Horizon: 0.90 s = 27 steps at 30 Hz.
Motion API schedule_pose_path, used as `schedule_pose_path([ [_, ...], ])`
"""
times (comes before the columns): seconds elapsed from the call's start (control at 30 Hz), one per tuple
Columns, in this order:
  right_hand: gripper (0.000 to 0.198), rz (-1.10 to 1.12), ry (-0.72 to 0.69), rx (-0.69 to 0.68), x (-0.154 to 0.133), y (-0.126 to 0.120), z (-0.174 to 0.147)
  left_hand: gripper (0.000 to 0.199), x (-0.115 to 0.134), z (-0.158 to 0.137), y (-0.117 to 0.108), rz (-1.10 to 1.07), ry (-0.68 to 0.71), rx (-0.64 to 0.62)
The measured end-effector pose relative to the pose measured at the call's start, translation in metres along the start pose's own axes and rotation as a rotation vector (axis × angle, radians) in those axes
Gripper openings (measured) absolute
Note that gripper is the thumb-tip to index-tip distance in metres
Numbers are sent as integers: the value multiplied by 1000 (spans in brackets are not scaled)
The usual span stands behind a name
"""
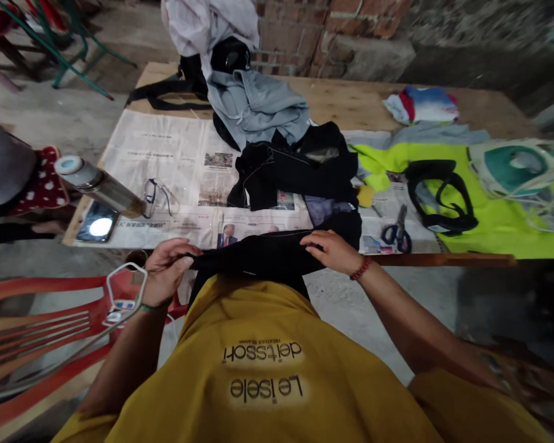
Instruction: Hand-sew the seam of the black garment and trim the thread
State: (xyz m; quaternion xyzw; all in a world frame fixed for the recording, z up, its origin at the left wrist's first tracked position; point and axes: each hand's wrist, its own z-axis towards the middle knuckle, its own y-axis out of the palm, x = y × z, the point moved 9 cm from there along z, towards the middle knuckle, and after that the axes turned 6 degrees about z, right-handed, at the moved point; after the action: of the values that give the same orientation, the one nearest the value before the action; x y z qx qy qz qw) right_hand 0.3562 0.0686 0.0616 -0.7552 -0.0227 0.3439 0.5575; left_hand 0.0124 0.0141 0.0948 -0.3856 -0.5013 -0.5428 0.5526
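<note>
A black cloth (pixel 258 253) with a light stitched line along its upper edge stretches between my two hands at the table's front edge. My left hand (pixel 168 271) pinches its left end between thumb and fingers. Farther right, my right hand (pixel 335 251) grips the upper edge with curled fingers. Beyond the hands, a black garment (pixel 300 163) with pale seam lines lies crumpled on the newspaper (pixel 166 138), and the cloth seems to run up toward it on the right. Scissors (pixel 398 232) with dark handles rest right of my right hand.
A bottle (pixel 101 187), a phone (pixel 98 223) and glasses (pixel 156 195) are at the left. Grey clothing (pixel 256 104) lies at the back. On the right are a black strap (pixel 441 197), a yellow-green garment (pixel 498 237) and an iron (pixel 512 163). A red chair (pixel 41 286) stands lower left.
</note>
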Motion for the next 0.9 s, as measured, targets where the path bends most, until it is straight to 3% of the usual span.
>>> schedule_pose_path([
  [0.1,24,10,31,-15,-1,21,8,27,5,-10,5,80,-2,-117],
  [0.2,25,-148,144,-42,22,30,10,24,10,-13,8,53,26,-225],
  [0.37,37,-347,267,36,64,17,2,14,15,-17,19,-84,88,-416],
  [0.57,20,-205,284,96,86,12,-1,17,9,-18,30,-165,14,-545],
  [0.63,16,-86,278,186,92,1,-3,17,8,-19,33,-153,15,-636],
  [0.77,17,90,310,493,107,-40,-15,15,3,-27,38,-128,22,-850],
  [0.83,18,121,328,603,111,-59,-21,13,-8,-24,32,-111,-24,-783],
  [0.9,19,125,333,678,110,-74,-22,12,-20,-13,17,-113,-66,-560],
])
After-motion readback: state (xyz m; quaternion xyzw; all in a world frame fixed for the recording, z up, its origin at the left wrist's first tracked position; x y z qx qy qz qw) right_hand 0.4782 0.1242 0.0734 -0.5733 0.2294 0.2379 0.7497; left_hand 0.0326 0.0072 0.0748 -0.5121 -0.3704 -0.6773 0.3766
